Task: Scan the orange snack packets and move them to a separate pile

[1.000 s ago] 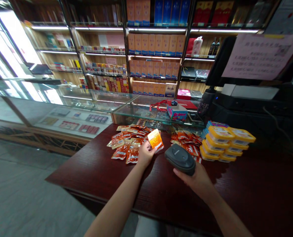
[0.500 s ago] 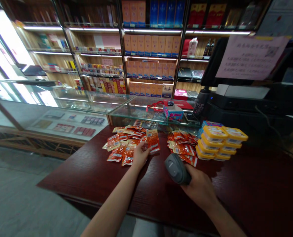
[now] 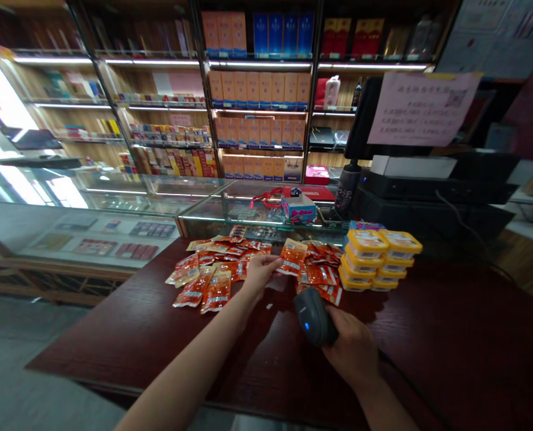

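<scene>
Between the thumb and fingers of my left hand point(image 3: 262, 272) is an orange snack packet point(image 3: 292, 257), held at the left edge of the right-hand pile of packets point(image 3: 322, 274). My right hand point(image 3: 353, 346) is wrapped round a dark grey barcode scanner point(image 3: 311, 317), on which a small blue light glows. The scanner's head points away from me toward the packets. Left of my left hand, more of the same shiny orange packets lie in a spread-out pile point(image 3: 201, 287) on the dark wooden counter point(image 3: 158, 341).
Yellow-lidded tubs point(image 3: 367, 240) are stacked right of the packets. Behind stand a glass display case point(image 3: 243, 206), a small blue-and-pink box point(image 3: 299, 209) and a monitor point(image 3: 365, 120) with a paper notice. The scanner's cable point(image 3: 405, 377) trails to the right.
My left hand has carried the packet rightward from beside the left pile to the right pile. A blue light now shows on the scanner. The view has shifted slightly.
</scene>
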`<action>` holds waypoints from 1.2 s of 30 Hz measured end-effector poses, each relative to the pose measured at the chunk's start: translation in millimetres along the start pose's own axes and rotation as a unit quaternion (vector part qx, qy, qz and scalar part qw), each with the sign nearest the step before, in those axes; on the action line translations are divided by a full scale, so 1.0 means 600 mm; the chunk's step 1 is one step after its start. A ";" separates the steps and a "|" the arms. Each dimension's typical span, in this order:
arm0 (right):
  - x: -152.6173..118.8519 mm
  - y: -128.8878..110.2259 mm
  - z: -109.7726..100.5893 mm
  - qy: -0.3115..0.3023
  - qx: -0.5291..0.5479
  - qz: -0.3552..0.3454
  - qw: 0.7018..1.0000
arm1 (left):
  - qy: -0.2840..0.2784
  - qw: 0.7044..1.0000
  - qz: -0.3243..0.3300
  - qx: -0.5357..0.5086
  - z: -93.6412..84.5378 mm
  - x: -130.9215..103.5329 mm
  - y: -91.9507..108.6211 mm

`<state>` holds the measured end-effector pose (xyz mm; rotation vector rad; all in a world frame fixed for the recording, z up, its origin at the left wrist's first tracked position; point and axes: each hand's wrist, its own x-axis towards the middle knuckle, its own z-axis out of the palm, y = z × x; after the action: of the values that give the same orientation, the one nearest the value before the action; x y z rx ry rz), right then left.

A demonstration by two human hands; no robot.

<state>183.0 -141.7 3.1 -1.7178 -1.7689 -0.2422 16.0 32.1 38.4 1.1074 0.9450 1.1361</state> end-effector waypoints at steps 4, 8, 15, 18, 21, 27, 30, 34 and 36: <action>0.001 0.000 -0.003 0.002 0.001 0.013 1.000 | -0.054 0.997 -0.023 -0.049 0.064 0.043 0.001; 0.003 0.001 -0.007 0.008 -0.004 0.019 1.000 | -0.062 0.997 -0.016 -0.032 0.116 0.079 -0.007; 0.000 0.008 -0.002 0.020 0.000 0.013 1.000 | -0.025 0.997 0.064 0.036 0.124 0.084 -0.022; -0.004 0.010 0.000 0.018 -0.005 0.008 1.000 | -0.002 0.975 0.142 0.168 0.094 0.075 -0.017; -0.005 0.010 -0.001 0.007 -0.007 0.013 1.000 | 0.057 0.921 0.176 0.344 0.045 0.067 -0.006; -0.005 0.006 -0.003 0.000 0.003 0.012 1.000 | 0.091 0.726 0.157 0.664 -0.039 0.061 0.001; -0.005 0.006 -0.002 0.000 -0.006 0.014 1.000 | 0.068 0.693 0.154 0.702 -0.049 0.065 -0.004; -0.003 0.006 -0.003 -0.008 -0.013 0.012 1.000 | 0.070 0.669 0.171 0.720 -0.048 0.063 0.005; -0.002 0.007 -0.003 -0.015 -0.009 0.013 1.000 | 0.050 0.647 0.195 0.735 -0.050 0.053 0.016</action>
<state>187.2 -143.4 2.4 -1.7647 -1.7699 -0.2241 -8.7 69.4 40.7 2.6719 1.8587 0.5270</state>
